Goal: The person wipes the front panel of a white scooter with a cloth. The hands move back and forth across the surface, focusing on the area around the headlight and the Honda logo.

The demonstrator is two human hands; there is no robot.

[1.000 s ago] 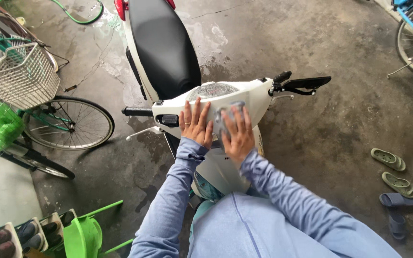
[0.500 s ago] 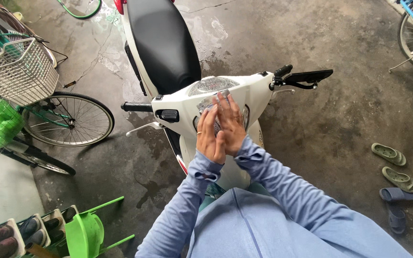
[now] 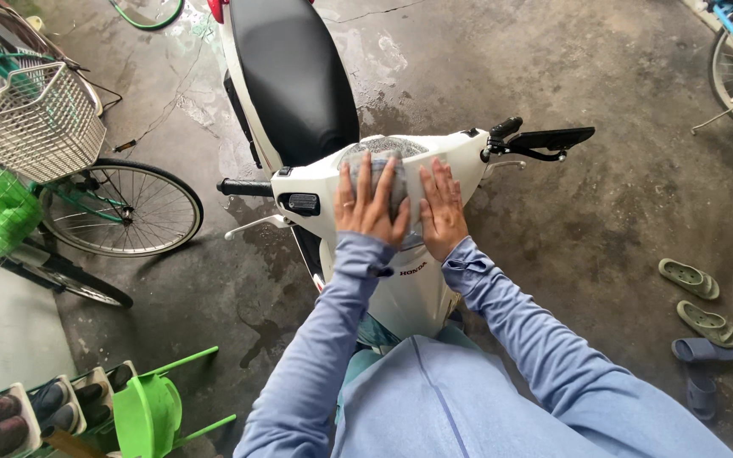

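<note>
Grey cloth (image 3: 401,188) under both hands, on white scooter (image 3: 417,280), shoes in rack (image 3: 10,411)

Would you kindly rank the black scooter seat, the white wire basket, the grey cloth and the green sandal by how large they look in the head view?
1. Black scooter seat
2. White wire basket
3. Grey cloth, partly hidden under both hands
4. Green sandal

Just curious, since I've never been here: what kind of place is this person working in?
Probably a home parking yard or open garage. A white scooter stands on a stained concrete floor, bicycles with baskets are parked alongside, and sandals lie near a shoe rack.
</note>
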